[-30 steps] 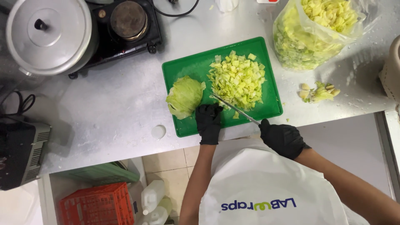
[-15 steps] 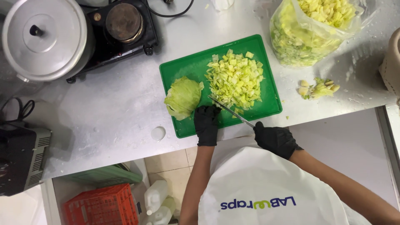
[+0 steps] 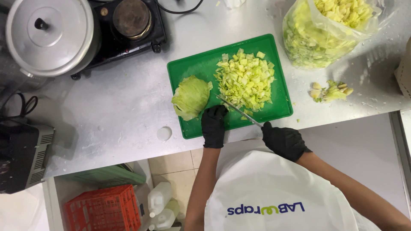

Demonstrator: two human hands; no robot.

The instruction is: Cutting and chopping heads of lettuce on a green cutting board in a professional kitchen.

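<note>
A green cutting board lies on the steel counter. On its left part sits a pale green wedge of lettuce, and a heap of chopped lettuce covers its right part. My left hand, in a black glove, rests on the board's near edge with its fingertips at the wedge's lower right side. My right hand, also gloved, grips the handle of a knife. The blade lies slantwise across the board, its tip between the wedge and the heap.
A clear plastic bag full of chopped lettuce stands at the back right, with lettuce scraps in front of it. A lidded metal pot and a black stove are at the back left. A red crate sits below.
Hands, knife and lettuce wedge stay almost where they were; only the view has shifted slightly.
</note>
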